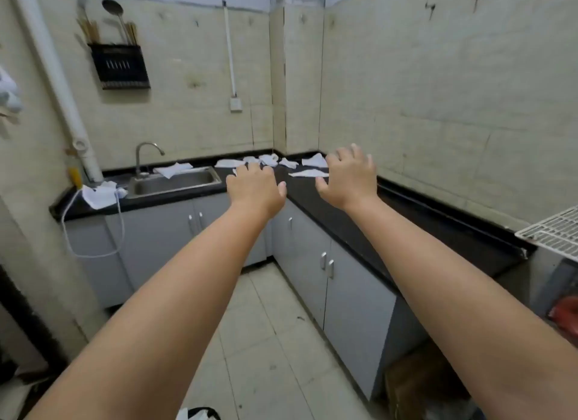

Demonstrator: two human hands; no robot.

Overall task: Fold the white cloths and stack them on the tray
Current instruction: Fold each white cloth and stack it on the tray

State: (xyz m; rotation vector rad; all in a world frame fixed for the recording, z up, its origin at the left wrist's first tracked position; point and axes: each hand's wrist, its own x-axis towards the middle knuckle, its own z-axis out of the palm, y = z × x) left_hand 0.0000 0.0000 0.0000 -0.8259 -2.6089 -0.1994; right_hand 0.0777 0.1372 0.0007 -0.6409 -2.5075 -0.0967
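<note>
Soft, even indoor light, faint shadows, slight overall blur (wide-angle bending at edges).

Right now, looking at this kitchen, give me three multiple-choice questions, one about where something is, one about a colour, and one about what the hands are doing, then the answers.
1. Where do most of the white cloths lie?
A. in the sink
B. on the countertop in the far corner
C. on the floor

2. What colour is the countertop?
A. black
B. white
C. wooden brown

3. What are the left hand and right hand doing?
A. both grip a cloth
B. one holds the faucet
C. both are stretched forward, fingers spread, holding nothing

Answers:
1 B, the cloths are scattered on the counter near the wall corner, right of the sink.
2 A, the top is dark black above grey cabinet doors.
3 C, both hands show spread fingers with nothing in them.
</note>
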